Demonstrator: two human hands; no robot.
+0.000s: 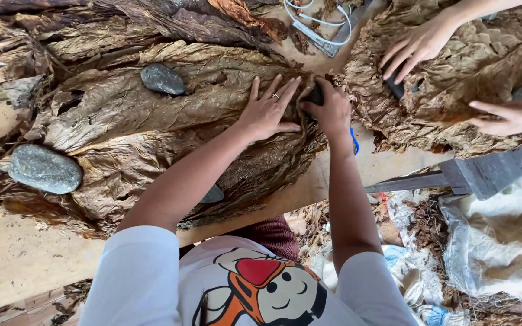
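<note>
2 hands: left hand (269, 110) spread flat on leaf pile (152, 115); right hand (332, 111) gripping dark stone (315, 95).

Broad, wrinkled brown dried leaf (152, 102) spread flat on the wooden table, small dark object (316, 95) on its right edge

1. A pale, worn wooden desk (13, 259) fills the left and middle, its bare boards scuffed and stained.
2. A grey metal bracket (484, 172) juts from the desk's right edge.
3. Below, the floor (430, 241) is littered with brown leaf scraps and crumpled whitish sacking (502, 241).
4. Soft, even daylight falls throughout, without hard shadows.
</note>
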